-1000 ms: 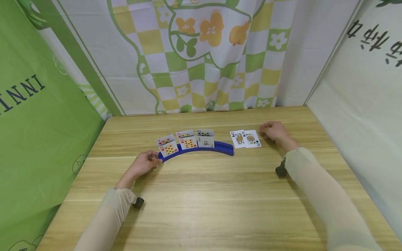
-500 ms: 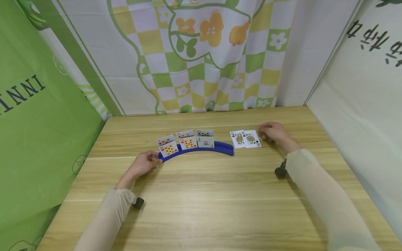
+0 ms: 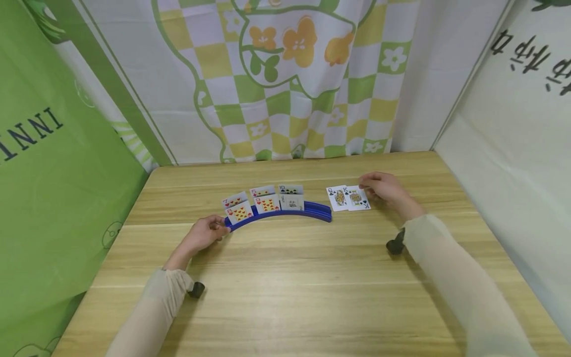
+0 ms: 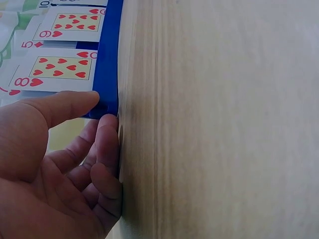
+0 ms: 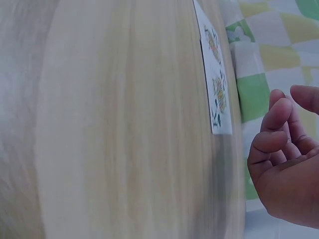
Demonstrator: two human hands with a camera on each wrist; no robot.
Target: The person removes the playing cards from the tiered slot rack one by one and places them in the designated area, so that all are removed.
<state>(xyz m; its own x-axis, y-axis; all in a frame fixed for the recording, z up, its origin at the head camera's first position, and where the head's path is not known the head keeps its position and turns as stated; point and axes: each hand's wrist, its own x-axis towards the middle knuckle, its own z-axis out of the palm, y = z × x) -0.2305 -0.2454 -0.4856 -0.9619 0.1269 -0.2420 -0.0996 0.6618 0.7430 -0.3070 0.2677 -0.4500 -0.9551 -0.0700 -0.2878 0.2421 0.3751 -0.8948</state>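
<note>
Left hand: the left hand (image 3: 206, 233) pinches the left end of the card holder (image 3: 318, 211) between thumb and forefinger.
Card holder: blue and curved, it lies across the middle of the table (image 3: 285, 287), left of the loose cards.
Near row, left to right: eight of hearts (image 3: 240, 212), nine of hearts (image 3: 267, 204), and a pale card (image 3: 292, 202) with a small grey figure.
Far row, left to right: seven (image 3: 234, 199), five of diamonds (image 3: 263, 191) and ten (image 3: 291, 189), partly hidden by the near row.
Loose cards: the queen (image 3: 337, 198) and king (image 3: 358, 198) lie face up and overlapping, just beside the holder's right end, the king on the right.
Right hand: the right hand (image 3: 385, 188) hovers at the king's far right corner, fingers loosely bent, thumb apart from the fingertips, holding nothing.
Sleeves: pale sleeves (image 3: 147, 307) on both arms, a black device (image 3: 196, 289) at each wrist.
Far side: a checked curtain (image 3: 285, 109) hangs behind the table.
</note>
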